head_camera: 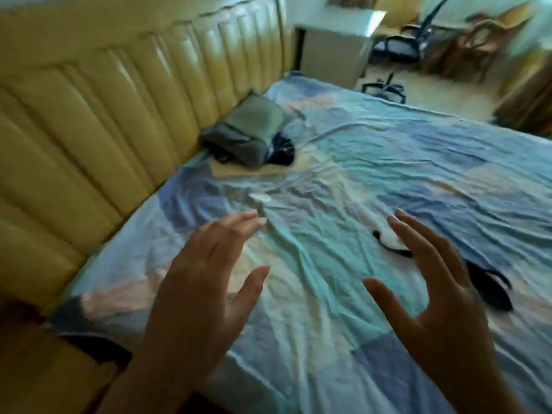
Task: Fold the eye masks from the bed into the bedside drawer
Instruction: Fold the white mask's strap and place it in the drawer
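In the head view, a bed (343,180) covered by a wrinkled sheet of pale blue, turquoise and cream patches is seen filling the middle and right of the frame, with a padded cream headboard (98,109) running along the upper left. Two bare hands are held over the sheet in the lower half of the frame: the left hand (206,282) at lower centre-left and the right hand (442,300) at lower right. Both are spread wide with the fingers apart, and nothing is gripped by either. Just behind the right hand's fingers, at centre right, a white eye mask (385,234) with a black strap is seen lying on the sheet, partly covered by those fingers. A dark eye mask (493,289) is seen on the sheet just right of the same hand, its shape blurred. Near the headboard, in the upper middle, a grey-green bag (245,132) is rested on a flat tan board (239,171), with a small dark bundle (282,150) touching the bag's right side. At the upper middle of the frame, beyond the far end of the bed, a pale cabinet (334,46) is seen, and dark chairs (412,37) are blurred at upper right. No drawer can be made out.
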